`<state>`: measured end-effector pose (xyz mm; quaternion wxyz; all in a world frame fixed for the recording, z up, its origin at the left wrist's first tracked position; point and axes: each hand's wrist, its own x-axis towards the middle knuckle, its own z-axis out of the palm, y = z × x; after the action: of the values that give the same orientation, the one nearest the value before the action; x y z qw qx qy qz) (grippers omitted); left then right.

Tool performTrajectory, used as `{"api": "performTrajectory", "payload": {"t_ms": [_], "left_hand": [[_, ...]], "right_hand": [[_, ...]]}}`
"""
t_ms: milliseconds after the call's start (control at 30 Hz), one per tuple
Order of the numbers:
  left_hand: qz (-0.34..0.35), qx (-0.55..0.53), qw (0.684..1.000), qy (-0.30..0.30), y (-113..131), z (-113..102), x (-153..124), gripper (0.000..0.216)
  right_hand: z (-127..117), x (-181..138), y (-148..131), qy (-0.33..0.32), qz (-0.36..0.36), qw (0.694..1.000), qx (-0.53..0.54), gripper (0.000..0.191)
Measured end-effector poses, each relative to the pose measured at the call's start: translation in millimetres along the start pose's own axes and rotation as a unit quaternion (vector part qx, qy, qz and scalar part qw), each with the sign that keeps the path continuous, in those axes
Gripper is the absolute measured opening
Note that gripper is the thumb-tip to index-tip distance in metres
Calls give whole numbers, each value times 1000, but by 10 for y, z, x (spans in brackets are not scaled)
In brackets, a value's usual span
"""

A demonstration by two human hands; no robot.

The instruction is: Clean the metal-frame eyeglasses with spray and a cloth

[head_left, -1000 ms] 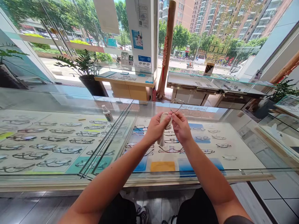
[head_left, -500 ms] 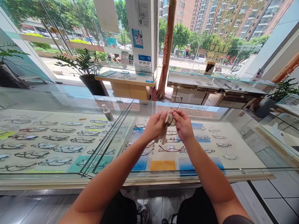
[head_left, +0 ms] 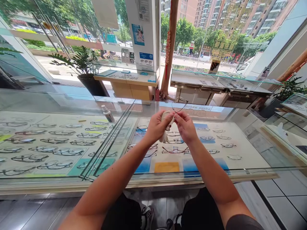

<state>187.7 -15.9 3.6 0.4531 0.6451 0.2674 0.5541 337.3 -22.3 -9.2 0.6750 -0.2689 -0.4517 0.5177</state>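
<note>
Above the glass counter, my left hand is closed around a pale, crumpled cloth, whose loose end hangs below the fingers. Close against it, my right hand pinches a thin-framed pair of eyeglasses. Part of the frame sticks up beyond the fingertips; the rest is hidden by the hands and cloth. The two hands meet at the fingertips. Under them, inside the showcase, lie rows of glasses, among them a red-framed pair.
A white spray bottle stands on the glass showcase to the left. More glasses fill the left section. Beyond are a potted plant, a wooden trunk and further display cases.
The camera view has shifted slightly. The cloth has turned in my left hand and shows less between the hands, while the upper part of the glasses has tilted.
</note>
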Motion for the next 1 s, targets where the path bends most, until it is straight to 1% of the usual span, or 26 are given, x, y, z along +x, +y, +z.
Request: {"api": "performTrajectory", "payload": {"t_ms": [100, 167, 267, 367, 433, 467, 533, 733, 900, 933, 1000], "left_hand": [[25, 9, 1000, -3, 14, -7, 2, 56], [31, 28, 999, -19, 39, -44, 13, 58], [29, 69, 995, -71, 93, -143, 45, 58], [35, 83, 987, -137, 139, -240, 79, 52], [35, 79, 983, -160, 154, -268, 90, 46], [33, 78, 983, -163, 155, -267, 91, 45], [28, 75, 986, -149, 143, -237, 83, 44], [9, 28, 998, -64, 31, -75, 23, 52], [37, 42, 998, 2, -12, -23, -5, 63], [34, 35, 999, 1, -11, -25, -2, 66], [14, 19, 999, -21, -8, -44, 14, 69]], "right_hand": [[-13, 0, -6, -23, -6, 1000, -18, 31], [-26, 6, -19, -22, -11, 999, -24, 33], [-53, 27, -53, -6, -3, 1000, -26, 35], [-78, 51, -90, 18, 11, 1000, -8, 40], [-82, 61, -101, 27, 12, 1000, 4, 42], [-79, 62, -101, 27, 11, 1000, 5, 42], [-61, 58, -90, 21, 6, 1000, 1, 42], [5, 13, -18, -3, 9, 1000, -1, 44], [18, -14, 15, -11, 0, 1000, -7, 43], [15, -15, 10, -13, -6, 1000, -10, 41], [-2, -10, -21, -15, -22, 999, -22, 39]]}}
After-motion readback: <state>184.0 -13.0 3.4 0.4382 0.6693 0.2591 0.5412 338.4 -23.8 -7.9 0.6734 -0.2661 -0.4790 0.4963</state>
